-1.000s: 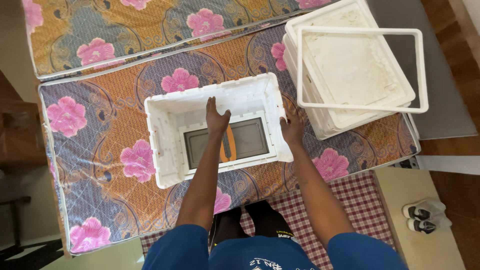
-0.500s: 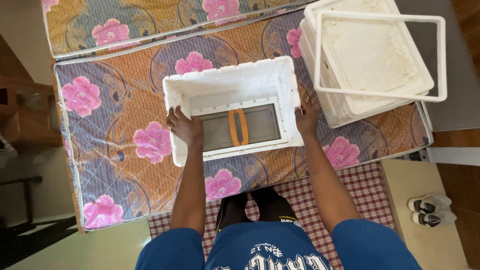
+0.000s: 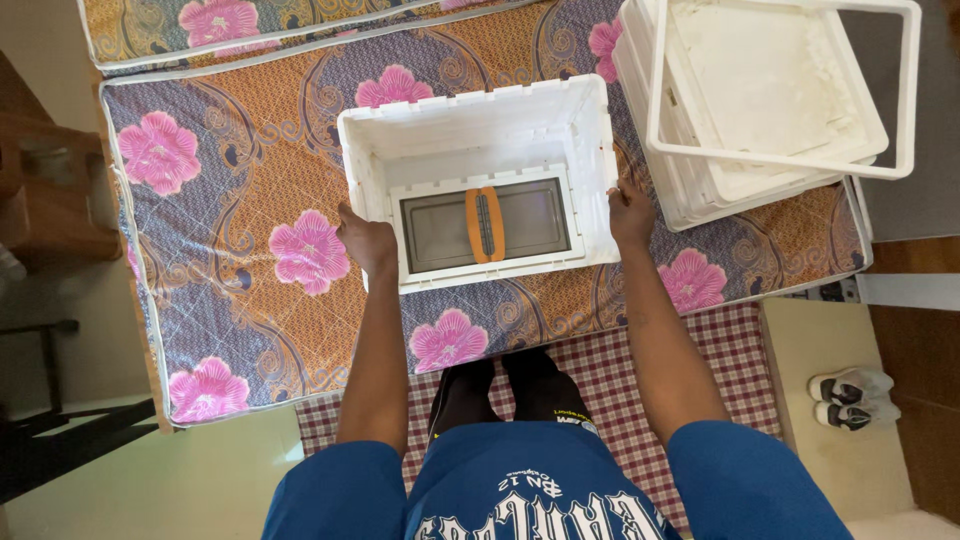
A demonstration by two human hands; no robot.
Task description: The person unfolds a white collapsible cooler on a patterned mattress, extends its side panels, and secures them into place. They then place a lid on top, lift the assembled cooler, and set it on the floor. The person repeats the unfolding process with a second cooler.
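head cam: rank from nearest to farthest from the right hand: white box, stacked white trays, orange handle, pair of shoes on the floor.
From the right hand:
1. White box: the hand is on its right wall.
2. Stacked white trays: just up and right of the hand, on the mattress.
3. Orange handle: left of the hand, inside the box, on the grey panel.
4. Pair of shoes: on the floor, lower right.
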